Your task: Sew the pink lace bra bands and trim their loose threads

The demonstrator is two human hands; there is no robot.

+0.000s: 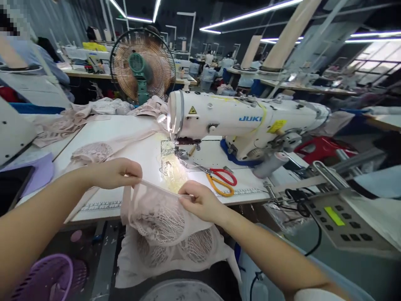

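A pale pink lace bra (163, 213) hangs over the table's front edge, its top edge stretched between both hands. My left hand (117, 173) pinches that edge at one end, fingers closed. At the other end my right hand (200, 200) grips it between thumb and fingers. The lower part of the bra, with more lace cups, drapes down over my lap. Just beyond the hands stands a white sewing machine (219, 117), its needle area lit. Scissors (222, 179) with red and orange handles lie right of the needle, beyond my right hand.
More pink lace pieces (94, 151) lie left on the white table (125, 125), with a fabric pile (109, 106) behind. A fan (142, 67) stands at the back. A control panel (338, 221) juts in at right. A purple basket (46, 276) is below left.
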